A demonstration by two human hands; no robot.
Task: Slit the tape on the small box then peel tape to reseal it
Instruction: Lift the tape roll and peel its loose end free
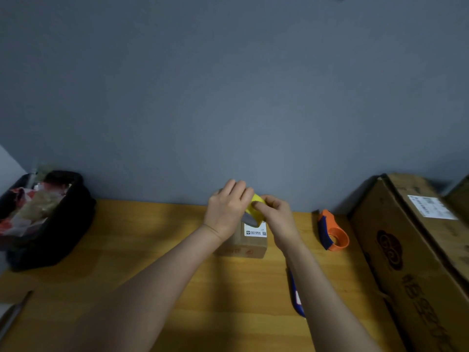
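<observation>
yellow tape roll (256,200): held up between both my hands, just above the small box; only a sliver of its yellow band and a grey patch under it show between my fingers
left hand (226,209): curled around the roll from the 9 o'clock side, fingers wrapped over its top; clasping it
right hand (275,212): at the roll's 3 o'clock side, thumb and fingertips pinched on the yellow band; gripping the roll
small box (247,246): brown cardboard, resting on the wooden table (157,240) under my hands, at the middle of the scene; a white printed label faces up near its 1 o'clock corner; whether its tape is cut i cannot tell
blue knife (296,297): flat on the table at 5 o'clock from the box, partly hidden by my right forearm
orange tape dispenser (333,235): on the table at 3 o'clock from the box, apart from it
large carton (411,255): at the far 3 o'clock edge, white label on top
black bin (45,219): at 9 o'clock, full of crumpled scraps
wall (228,97): grey, behind the table at 12 o'clock
</observation>
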